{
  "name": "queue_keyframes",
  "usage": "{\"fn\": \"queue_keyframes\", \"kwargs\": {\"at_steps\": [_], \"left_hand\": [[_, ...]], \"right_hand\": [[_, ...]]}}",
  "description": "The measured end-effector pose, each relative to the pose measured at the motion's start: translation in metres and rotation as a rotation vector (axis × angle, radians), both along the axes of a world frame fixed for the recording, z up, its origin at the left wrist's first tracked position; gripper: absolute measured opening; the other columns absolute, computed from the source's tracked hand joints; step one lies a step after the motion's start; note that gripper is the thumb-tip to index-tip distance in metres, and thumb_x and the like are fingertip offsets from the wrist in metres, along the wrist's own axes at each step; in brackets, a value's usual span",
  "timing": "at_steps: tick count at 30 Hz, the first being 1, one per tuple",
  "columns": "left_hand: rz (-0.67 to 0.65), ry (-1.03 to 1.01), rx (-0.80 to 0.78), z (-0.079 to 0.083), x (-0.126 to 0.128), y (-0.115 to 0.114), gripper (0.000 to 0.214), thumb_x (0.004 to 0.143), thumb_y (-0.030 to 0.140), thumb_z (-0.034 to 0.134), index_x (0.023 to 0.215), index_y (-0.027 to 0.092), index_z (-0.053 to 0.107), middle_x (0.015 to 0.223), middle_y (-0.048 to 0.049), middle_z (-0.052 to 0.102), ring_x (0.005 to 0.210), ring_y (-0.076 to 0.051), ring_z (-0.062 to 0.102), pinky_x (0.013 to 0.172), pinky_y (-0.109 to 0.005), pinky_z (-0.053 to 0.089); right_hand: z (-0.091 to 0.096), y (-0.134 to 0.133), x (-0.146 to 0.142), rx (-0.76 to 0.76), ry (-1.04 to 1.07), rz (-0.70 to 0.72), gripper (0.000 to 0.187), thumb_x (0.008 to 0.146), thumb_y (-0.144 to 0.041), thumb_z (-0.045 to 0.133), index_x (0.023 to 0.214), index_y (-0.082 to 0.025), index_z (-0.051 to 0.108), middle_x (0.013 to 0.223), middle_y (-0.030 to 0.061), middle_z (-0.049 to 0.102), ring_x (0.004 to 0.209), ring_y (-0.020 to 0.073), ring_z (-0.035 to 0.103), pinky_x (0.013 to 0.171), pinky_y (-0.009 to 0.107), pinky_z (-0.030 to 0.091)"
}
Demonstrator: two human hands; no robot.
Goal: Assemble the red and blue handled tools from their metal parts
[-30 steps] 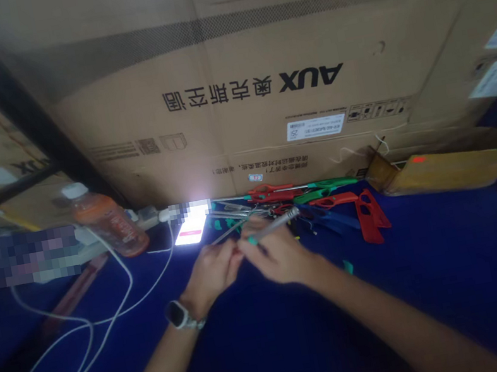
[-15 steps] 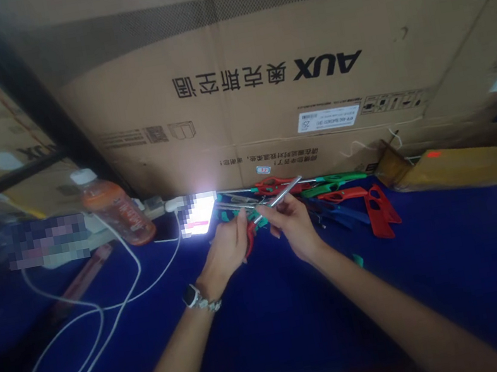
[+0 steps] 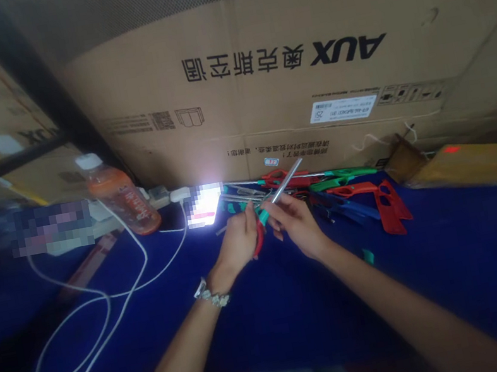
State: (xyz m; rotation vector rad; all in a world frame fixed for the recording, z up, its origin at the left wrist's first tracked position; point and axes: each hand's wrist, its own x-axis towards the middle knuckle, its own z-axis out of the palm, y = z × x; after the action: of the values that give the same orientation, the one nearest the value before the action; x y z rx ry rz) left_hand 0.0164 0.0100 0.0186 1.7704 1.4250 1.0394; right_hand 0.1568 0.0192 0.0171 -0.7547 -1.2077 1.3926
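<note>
My left hand, with a watch at the wrist, is closed round a red plastic handle piece. Close to its right, my right hand pinches a thin silver metal rod that slants up and to the right; a teal part sits at its lower end between the two hands. Both hands hover over a dark blue table, just in front of a heap of red, green and blue handled tools.
A lit phone lies left of the hands, with a white cable looping to the left front. An orange drink bottle stands by a power strip. Big cardboard boxes wall off the back; a small teal piece lies right.
Both hands moved away from me toward the tool heap. The rod tipped from nearly level to slanting up to the right. A red piece now shows in my left hand.
</note>
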Motion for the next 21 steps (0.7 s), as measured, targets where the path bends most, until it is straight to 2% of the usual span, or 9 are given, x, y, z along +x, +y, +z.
{"fn": "queue_keyframes", "kwargs": {"at_steps": [5, 10, 13, 15, 17, 19, 21], "left_hand": [[0.026, -0.094, -0.193, 0.008, 0.004, -0.008, 0.06, 0.105, 0.049, 0.023, 0.064, 0.017, 0.054, 0.039, 0.0033, 0.047, 0.027, -0.013, 0.047, 0.028, -0.022, 0.035], [0.023, -0.171, -0.257, 0.008, 0.006, -0.008, 0.063, 0.102, 0.059, 0.023, 0.063, 0.018, 0.051, 0.04, 0.0027, 0.05, 0.025, -0.012, 0.045, 0.026, -0.021, 0.035], [-0.012, -0.191, -0.27, 0.004, 0.007, -0.002, 0.067, 0.1, 0.065, 0.023, 0.066, 0.017, 0.056, 0.04, 0.0024, 0.049, 0.026, -0.012, 0.045, 0.028, -0.022, 0.037], [-0.039, -0.187, -0.195, 0.004, 0.005, 0.001, 0.068, 0.101, 0.065, 0.021, 0.076, 0.016, 0.062, 0.045, 0.0011, 0.055, 0.032, -0.013, 0.051, 0.036, -0.024, 0.043], [-0.059, -0.107, -0.028, 0.005, -0.001, 0.002, 0.061, 0.101, 0.063, 0.026, 0.096, 0.016, 0.065, 0.065, -0.0029, 0.068, 0.052, -0.016, 0.065, 0.052, -0.027, 0.053], [-0.089, 0.089, 0.189, 0.006, -0.011, 0.0, 0.051, 0.097, 0.062, 0.043, 0.115, 0.018, 0.061, 0.098, -0.0084, 0.075, 0.087, -0.022, 0.072, 0.077, -0.035, 0.058], [-0.154, 0.286, 0.355, 0.005, -0.021, -0.003, 0.062, 0.083, 0.062, 0.067, 0.128, 0.019, 0.056, 0.123, -0.0117, 0.069, 0.111, -0.029, 0.066, 0.095, -0.043, 0.053]], "right_hand": [[-0.006, 0.003, -0.006, 0.051, -0.029, 0.034, 0.037, 0.072, -0.049, 0.081, 0.074, -0.019, 0.059, 0.051, -0.0092, 0.046, 0.041, 0.0066, 0.043, 0.034, 0.018, 0.038], [-0.006, 0.003, -0.009, 0.038, -0.044, 0.077, 0.04, 0.072, -0.052, 0.081, 0.072, -0.019, 0.057, 0.049, -0.0094, 0.046, 0.04, 0.0066, 0.044, 0.035, 0.019, 0.037], [-0.004, 0.003, -0.003, 0.033, -0.101, 0.065, 0.041, 0.071, -0.054, 0.081, 0.073, -0.019, 0.059, 0.049, -0.0084, 0.049, 0.039, 0.0072, 0.045, 0.035, 0.019, 0.038], [-0.005, 0.004, 0.002, 0.044, -0.14, 0.035, 0.043, 0.071, -0.056, 0.08, 0.073, -0.019, 0.059, 0.049, -0.0078, 0.051, 0.038, 0.0076, 0.045, 0.036, 0.021, 0.04], [-0.008, 0.006, 0.007, 0.047, -0.14, -0.023, 0.045, 0.072, -0.059, 0.078, 0.071, -0.02, 0.057, 0.046, -0.008, 0.049, 0.036, 0.0078, 0.044, 0.035, 0.022, 0.041], [-0.011, 0.007, 0.011, 0.016, -0.112, -0.087, 0.046, 0.072, -0.061, 0.077, 0.07, -0.02, 0.056, 0.043, -0.0084, 0.047, 0.035, 0.0078, 0.042, 0.034, 0.022, 0.04], [-0.013, 0.009, 0.014, -0.042, -0.077, -0.137, 0.046, 0.07, -0.06, 0.078, 0.07, -0.019, 0.056, 0.043, -0.0081, 0.047, 0.035, 0.0075, 0.041, 0.034, 0.022, 0.04]]}}
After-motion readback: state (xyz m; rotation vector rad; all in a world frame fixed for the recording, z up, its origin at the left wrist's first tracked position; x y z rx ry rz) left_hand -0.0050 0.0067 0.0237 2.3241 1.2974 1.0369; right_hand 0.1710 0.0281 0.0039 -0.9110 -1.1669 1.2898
